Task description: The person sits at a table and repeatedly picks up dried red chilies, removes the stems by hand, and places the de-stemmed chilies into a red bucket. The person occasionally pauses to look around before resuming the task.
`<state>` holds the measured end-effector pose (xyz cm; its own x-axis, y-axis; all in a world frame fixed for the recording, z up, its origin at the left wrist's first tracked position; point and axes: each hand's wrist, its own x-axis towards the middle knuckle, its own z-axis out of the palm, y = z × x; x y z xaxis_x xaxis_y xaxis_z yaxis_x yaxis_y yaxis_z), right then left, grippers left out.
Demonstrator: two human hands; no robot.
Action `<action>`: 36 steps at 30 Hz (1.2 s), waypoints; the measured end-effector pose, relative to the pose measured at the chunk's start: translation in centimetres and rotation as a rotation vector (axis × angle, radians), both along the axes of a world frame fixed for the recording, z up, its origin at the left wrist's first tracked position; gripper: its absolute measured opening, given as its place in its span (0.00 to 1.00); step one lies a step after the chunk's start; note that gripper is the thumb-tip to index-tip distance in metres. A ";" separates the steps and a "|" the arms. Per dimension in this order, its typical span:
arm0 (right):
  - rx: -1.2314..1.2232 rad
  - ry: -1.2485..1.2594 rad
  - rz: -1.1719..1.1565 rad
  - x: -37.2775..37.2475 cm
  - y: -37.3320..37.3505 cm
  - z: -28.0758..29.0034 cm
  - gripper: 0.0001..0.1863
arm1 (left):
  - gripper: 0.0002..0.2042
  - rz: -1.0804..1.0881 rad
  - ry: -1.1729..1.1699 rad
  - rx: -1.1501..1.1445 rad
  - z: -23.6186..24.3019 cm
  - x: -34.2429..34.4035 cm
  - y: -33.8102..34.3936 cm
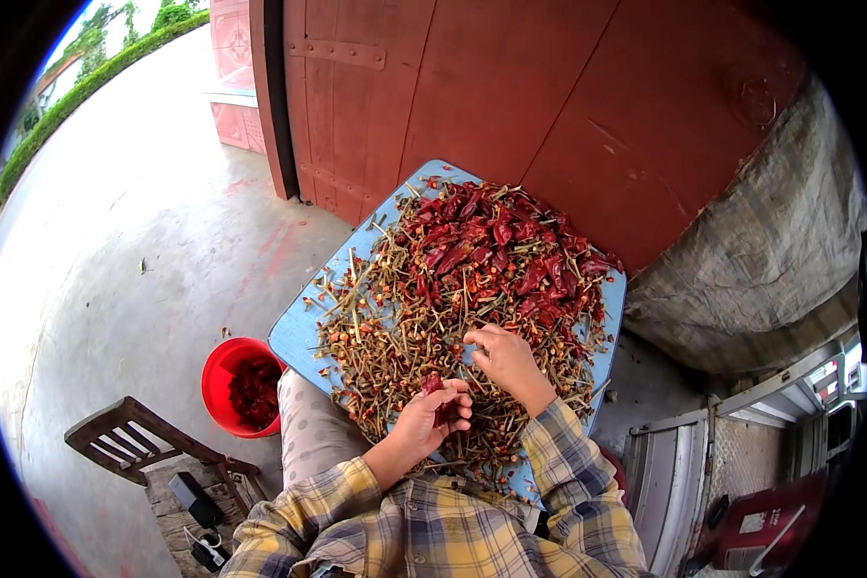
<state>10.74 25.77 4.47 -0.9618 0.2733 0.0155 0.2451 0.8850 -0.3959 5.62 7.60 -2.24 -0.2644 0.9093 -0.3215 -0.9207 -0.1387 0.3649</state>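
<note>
Dried red chili peppers [491,236] lie heaped on the far part of a blue tabletop [303,332]. Nearer to me, a thick layer of loose brown stems [385,371] with orange-red caps covers the surface. My left hand [432,419] is curled around a dark red dried chili pepper [433,384], whose end sticks out above the fingers; the palm hides how many it holds. Just to the right and farther out, my right hand [507,361] is over the stems with thumb and forefinger drawn together. Whatever it pinches, if anything, is too small to tell.
Beside my left knee stands a red bucket [218,390] with dark red chilies inside. A wooden chair [130,433] is at lower left, carrying a black device [196,499]. The table's far edge adjoins a red wooden door [511,96]. Grey sheeting [751,250] hangs at right.
</note>
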 end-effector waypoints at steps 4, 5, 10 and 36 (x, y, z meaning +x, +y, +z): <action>0.091 -0.024 0.084 -1.3 0.0 -1.4 0.12 | 0.11 0.003 -0.001 0.011 -0.1 0.2 -0.2; 0.106 -0.017 0.100 -1.4 0.1 -1.7 0.13 | 0.10 0.004 -0.004 0.010 0.0 0.2 -0.3; 0.154 0.034 0.155 -1.9 0.1 -2.4 0.12 | 0.10 0.022 -0.019 -0.004 0.2 0.1 -0.5; 0.179 0.108 -0.139 0.6 0.5 1.5 0.06 | 0.12 0.037 -0.077 0.045 -0.6 0.0 -0.2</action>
